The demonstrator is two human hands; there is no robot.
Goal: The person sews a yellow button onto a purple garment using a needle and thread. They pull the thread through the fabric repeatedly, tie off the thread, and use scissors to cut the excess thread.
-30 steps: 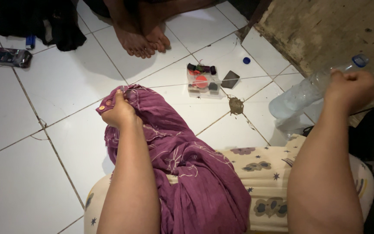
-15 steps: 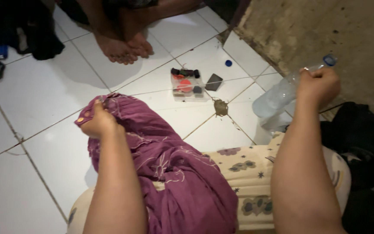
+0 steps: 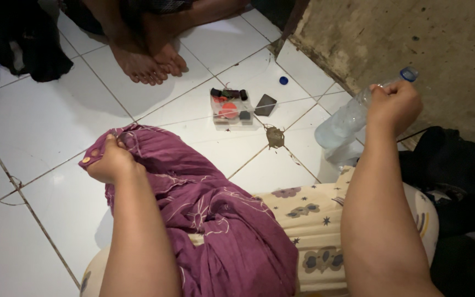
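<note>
Both arms reach forward: my left hand [image 3: 110,160] pinches the purple cloth [image 3: 215,214], my right hand [image 3: 394,104] is fisted beside a plastic bottle [image 3: 353,118].

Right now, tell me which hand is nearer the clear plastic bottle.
Right. The right hand is raised against the clear plastic bottle; the left hand grips the purple cloth far across.

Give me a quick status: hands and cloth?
Left hand gripping purple cloth. Right hand raised, fist closed, contents unclear. Bottle behind it.
</note>
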